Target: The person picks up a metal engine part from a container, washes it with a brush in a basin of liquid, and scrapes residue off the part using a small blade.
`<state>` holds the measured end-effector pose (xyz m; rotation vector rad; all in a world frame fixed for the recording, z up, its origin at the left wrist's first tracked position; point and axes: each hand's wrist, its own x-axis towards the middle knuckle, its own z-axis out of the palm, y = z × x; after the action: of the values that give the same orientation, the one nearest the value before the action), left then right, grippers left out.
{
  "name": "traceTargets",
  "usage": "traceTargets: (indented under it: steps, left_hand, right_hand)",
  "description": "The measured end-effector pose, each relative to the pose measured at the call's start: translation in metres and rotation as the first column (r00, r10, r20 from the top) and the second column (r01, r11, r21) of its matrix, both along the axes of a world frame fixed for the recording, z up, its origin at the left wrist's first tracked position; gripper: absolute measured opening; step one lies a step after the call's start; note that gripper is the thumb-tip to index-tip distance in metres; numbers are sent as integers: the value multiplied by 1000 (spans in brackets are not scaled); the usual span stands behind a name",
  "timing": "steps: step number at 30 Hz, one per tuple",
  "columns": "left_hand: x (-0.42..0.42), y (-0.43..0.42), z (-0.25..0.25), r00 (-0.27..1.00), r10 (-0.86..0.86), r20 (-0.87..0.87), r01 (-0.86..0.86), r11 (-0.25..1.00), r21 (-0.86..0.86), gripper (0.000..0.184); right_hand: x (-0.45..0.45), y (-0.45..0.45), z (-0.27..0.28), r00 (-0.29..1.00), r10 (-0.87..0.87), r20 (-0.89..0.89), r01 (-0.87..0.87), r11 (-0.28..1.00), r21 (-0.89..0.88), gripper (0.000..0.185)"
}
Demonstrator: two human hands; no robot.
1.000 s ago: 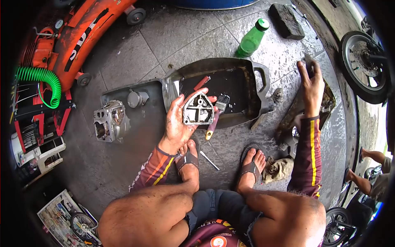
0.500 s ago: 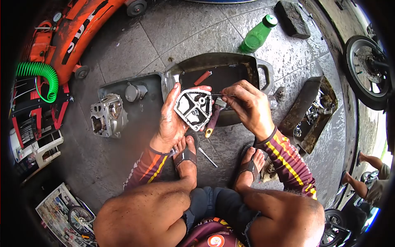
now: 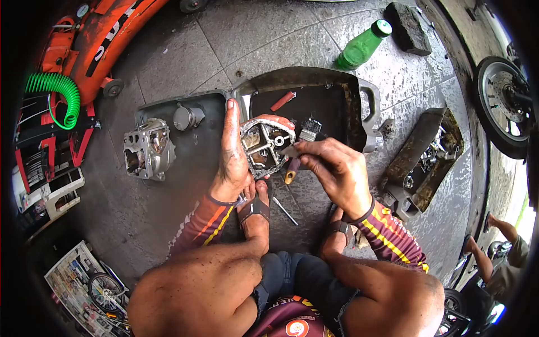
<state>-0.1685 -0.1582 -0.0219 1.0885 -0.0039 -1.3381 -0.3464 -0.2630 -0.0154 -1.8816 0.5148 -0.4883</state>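
From where I stand, what has changed is the right hand [image 3: 342, 177]: a second ago it was out over the long tray [image 3: 401, 143] on the right, and now it is in front of the person, up against the metal cover [image 3: 267, 145]. Between thumb and forefinger it pinches a small flat blade [image 3: 291, 151], with no gap to speak of, the other fingers curled in behind. The blade's tip lies at the right edge of the cover; whether it presses on the metal or only overlaps it, I can't tell from here.

The left hand [image 3: 231, 168] has hold of the cover, fingers wrapped behind it with their tips showing over the top edge, thumb standing up well apart from the metal. The cover has been turned too: its pointed end was upward, and now the ribbed hollow side sits slanted toward the blade. To my mind that means the work has gone from fetching to the cover's edge itself, tool and part together at last.

The cover is held above the near side of the big tray [image 3: 281, 78]. Just beyond the blade lies a brush [image 3: 307, 135], with a red stick [image 3: 283, 100] farther in. Off to the left are a piston [image 3: 187, 117] and an engine block [image 3: 150, 149], both looking much as they did
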Motion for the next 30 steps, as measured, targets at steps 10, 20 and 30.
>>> traceTargets:
  steps: [10,20,30]
  left_hand:
    - [1,2,0,998,-12,-60,8,998,-70,101]
    - [-7,-4,-7,998,35,-46,-38,998,-51,91]
    - [-24,-2,-19,942,124,-312,-191,963,-193,77]
  right_hand:
    - [-1,-3,-3,982,-186,21,186,983,-3,17]
    - [-1,16,4,998,-61,0,61,998,-11,17]
    - [-2,19,0,980,-179,-87,184,981,61,19]
